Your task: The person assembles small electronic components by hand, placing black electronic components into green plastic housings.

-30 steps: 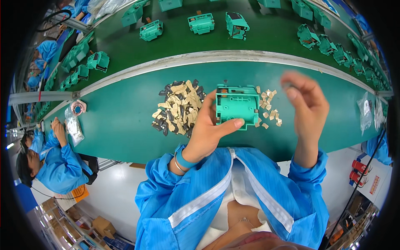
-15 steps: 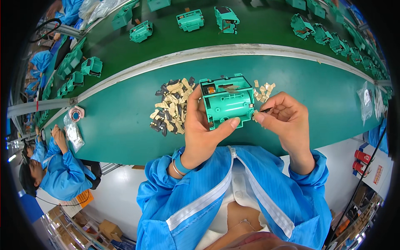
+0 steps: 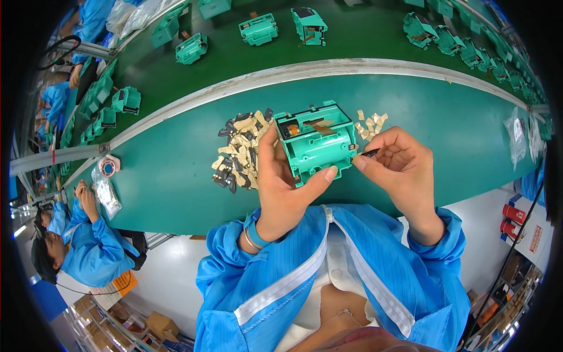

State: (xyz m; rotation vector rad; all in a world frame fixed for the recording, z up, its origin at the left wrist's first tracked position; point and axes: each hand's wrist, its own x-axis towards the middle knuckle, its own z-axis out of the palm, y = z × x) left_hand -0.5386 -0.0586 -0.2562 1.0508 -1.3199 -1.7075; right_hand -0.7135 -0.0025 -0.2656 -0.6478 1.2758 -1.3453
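Note:
My left hand (image 3: 281, 196) is wrapped around a green plastic housing (image 3: 321, 154), its thumb along the near edge. The housing is held tilted above the table. It has a rounded, half-cylinder middle, a black-rimmed opening on its far side, and a brown flexible strip (image 3: 321, 127) and a copper-coloured part (image 3: 291, 130) in that opening. Close to the housing's right end, my right hand (image 3: 404, 167) pinches a small black piece (image 3: 370, 153) between thumb and fingers. Whether the piece touches the housing is hard to see.
A pile of beige and black small pieces (image 3: 239, 154) lies left of the housing, and beige scraps (image 3: 373, 123) to its right. Beyond a metal rail (image 3: 328, 66), more green housings (image 3: 258, 29) stand on a dark green belt. A co-worker (image 3: 97, 240) sits at the left.
The housing in my left hand has shifted slightly left and tilted. My right thumb has moved a little left, near the housing's end. Housings beyond the rail appear slightly further left.

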